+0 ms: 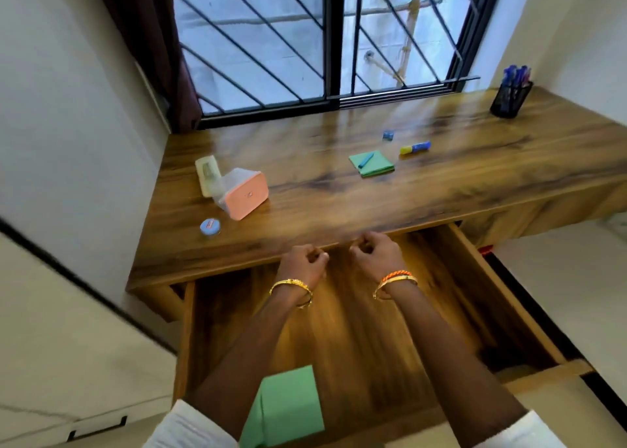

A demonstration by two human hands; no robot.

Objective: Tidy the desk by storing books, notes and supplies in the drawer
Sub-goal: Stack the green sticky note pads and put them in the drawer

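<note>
- Left hand (303,264) and right hand (375,254): both over the open drawer (522,315), near the front edge of the desk (339,203). Fingers of each curled in; nothing visible in either. Frame is motion-blurred, so a very small item in a fist cannot be ruled out.
- The two hands sit near each other, not touching. Bangles on both wrists.
- Drawer: pulled well out under the desk. One green book (288,403) lies at its near end, partly hidden by the left forearm. The rest of the drawer floor that shows holds nothing I can make out.
- On the desk: blue round tin (210,227) near the left front; pink-lidded box (242,194) on its side, touching a pale green case (207,176) behind it.
- Further back: green note pad (373,165) with a blue pen (366,159) lying on it; glue stick (415,147) just beside; small blue sharpener (388,135) behind.
- Far right corner: mesh pen holder (510,99), upright, pens in it.
- Judgement: early stage. One item stored; roughly seven loose items left on the desk, then the drawer to close.
</note>
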